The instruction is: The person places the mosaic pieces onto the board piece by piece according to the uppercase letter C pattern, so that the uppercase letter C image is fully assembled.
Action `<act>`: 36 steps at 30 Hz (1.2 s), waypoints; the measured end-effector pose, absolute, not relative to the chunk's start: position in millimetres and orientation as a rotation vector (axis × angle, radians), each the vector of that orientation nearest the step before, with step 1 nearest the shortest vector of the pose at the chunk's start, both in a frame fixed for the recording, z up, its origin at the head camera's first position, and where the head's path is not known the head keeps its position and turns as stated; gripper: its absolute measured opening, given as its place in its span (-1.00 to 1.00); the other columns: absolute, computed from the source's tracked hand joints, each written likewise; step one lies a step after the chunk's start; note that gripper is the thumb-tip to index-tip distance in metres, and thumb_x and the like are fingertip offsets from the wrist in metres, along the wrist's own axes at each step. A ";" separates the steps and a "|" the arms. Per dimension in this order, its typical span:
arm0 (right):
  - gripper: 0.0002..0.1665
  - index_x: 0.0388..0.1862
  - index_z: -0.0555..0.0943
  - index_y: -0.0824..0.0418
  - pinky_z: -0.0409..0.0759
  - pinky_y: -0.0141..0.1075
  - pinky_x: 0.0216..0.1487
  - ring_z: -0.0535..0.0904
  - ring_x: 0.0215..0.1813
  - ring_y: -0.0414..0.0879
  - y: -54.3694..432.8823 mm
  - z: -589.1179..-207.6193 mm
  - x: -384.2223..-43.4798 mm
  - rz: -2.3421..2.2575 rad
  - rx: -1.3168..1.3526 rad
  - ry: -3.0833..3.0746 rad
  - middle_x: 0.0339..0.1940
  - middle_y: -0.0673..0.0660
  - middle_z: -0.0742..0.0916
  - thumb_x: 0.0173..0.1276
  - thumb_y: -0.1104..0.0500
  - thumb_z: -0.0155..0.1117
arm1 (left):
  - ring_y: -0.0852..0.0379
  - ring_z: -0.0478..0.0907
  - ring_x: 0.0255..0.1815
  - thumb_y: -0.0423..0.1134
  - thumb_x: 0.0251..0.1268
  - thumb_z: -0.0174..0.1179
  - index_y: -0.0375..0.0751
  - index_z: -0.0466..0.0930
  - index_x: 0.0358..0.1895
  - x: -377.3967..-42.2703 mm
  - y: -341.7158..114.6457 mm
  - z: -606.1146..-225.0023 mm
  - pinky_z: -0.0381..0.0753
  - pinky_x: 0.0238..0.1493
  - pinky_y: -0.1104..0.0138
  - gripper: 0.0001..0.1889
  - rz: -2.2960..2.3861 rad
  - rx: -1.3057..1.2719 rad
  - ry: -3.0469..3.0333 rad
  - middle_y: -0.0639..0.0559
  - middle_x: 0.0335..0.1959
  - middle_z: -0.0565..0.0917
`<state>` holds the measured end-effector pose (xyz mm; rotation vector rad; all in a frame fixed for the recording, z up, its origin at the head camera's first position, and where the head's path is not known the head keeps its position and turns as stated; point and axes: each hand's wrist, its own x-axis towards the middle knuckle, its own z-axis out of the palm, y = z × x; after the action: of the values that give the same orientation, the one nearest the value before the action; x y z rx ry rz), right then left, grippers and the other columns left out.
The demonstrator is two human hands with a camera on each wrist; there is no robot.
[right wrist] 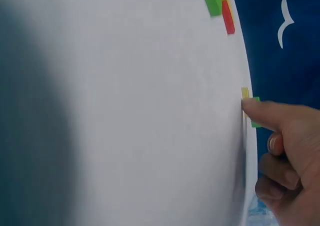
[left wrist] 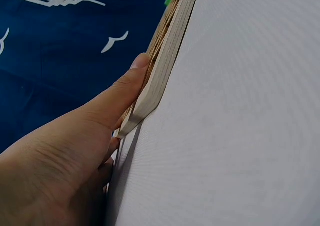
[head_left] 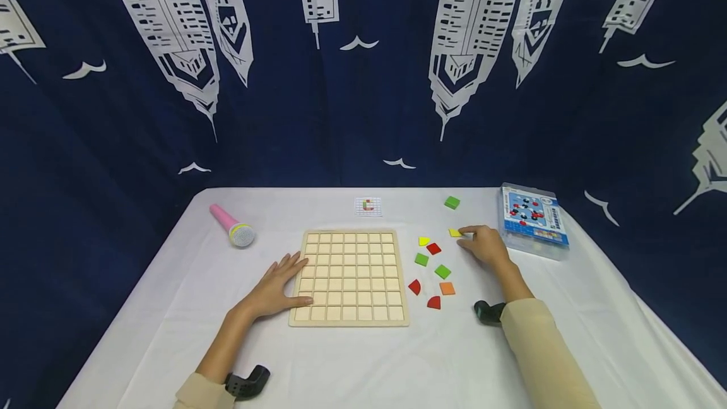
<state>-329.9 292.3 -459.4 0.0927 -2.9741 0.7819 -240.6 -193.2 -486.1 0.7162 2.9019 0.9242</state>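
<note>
My left hand [head_left: 278, 286] lies spread over the left edge of a gridded wooden board [head_left: 349, 321], its thumb along the board's side in the left wrist view. At the table's right, the thumb and index finger of my right hand [head_left: 484, 245] pinch a small yellow piece [head_left: 454, 232] at the tabletop. In the right wrist view the other fingers are curled back. Between hand and board lie another yellow piece [head_left: 423, 241], a red square [head_left: 434, 248], green squares [head_left: 442, 272], an orange square [head_left: 447, 288] and red quarter-round pieces [head_left: 434, 302].
Behind the board lies a small pattern card [head_left: 368, 207]. A pink toy microphone [head_left: 233, 226] is at the back left. One more green square [head_left: 452, 202] sits toward the back edge. A clear plastic box with a blue label [head_left: 534, 219] stands right of my right hand.
</note>
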 end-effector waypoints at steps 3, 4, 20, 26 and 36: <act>-0.55 0.07 0.57 0.28 0.31 -0.25 -0.47 0.35 -0.45 -0.02 289.7 -463.7 -331.2 0.807 0.082 -2.921 -0.55 0.13 0.56 0.21 0.14 0.30 | -0.18 -0.14 0.44 0.29 -0.09 0.28 -0.22 0.18 0.38 -241.1 -193.6 -485.4 -0.27 0.40 -0.02 -0.02 0.926 0.715 2.907 -0.16 0.44 0.05; -0.56 0.07 0.57 0.27 0.28 -0.26 -0.49 0.34 -0.46 -0.02 289.3 -465.6 -332.5 0.820 0.081 -2.903 -0.57 0.13 0.54 0.21 0.14 0.30 | -0.17 -0.15 0.44 0.29 -0.09 0.28 -0.20 0.18 0.38 -241.2 -193.6 -485.3 -0.28 0.40 0.00 -0.02 0.925 0.708 2.906 -0.15 0.44 0.04; -0.67 -0.14 0.68 0.22 0.11 -0.38 -0.75 0.16 -0.74 -0.17 177.9 -425.0 -303.9 0.906 0.361 -2.585 -0.83 -0.01 0.33 0.14 0.08 0.39 | -0.11 -0.09 0.44 0.37 -0.16 0.26 -0.19 0.29 0.33 -235.6 -177.7 -488.7 -0.20 0.41 0.03 -0.02 0.911 0.754 2.973 -0.15 0.42 0.11; -0.68 -0.14 0.68 0.18 0.11 -0.44 -0.76 0.13 -0.74 -0.24 125.3 -436.1 -293.6 0.895 0.429 -2.638 -0.82 -0.05 0.34 0.15 0.07 0.38 | -0.09 -0.08 0.44 0.38 -0.15 0.24 -0.19 0.31 0.31 -233.6 -172.4 -489.2 -0.18 0.41 0.04 -0.03 0.868 0.750 3.001 -0.14 0.41 0.13; -0.69 -0.18 0.70 0.14 0.44 -0.33 -0.63 0.48 -0.55 -0.12 102.9 -465.1 -294.5 0.846 0.332 -2.786 -0.44 0.14 0.72 0.11 0.04 0.41 | -0.11 -0.07 0.44 0.36 -0.14 0.26 -0.19 0.32 0.31 -231.8 -172.0 -488.3 -0.18 0.41 0.00 -0.04 0.878 0.743 3.002 -0.16 0.41 0.13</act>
<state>-294.5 102.9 -465.1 0.3321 -2.7857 0.8462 -231.8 -172.0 -488.3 0.7434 3.0022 0.8777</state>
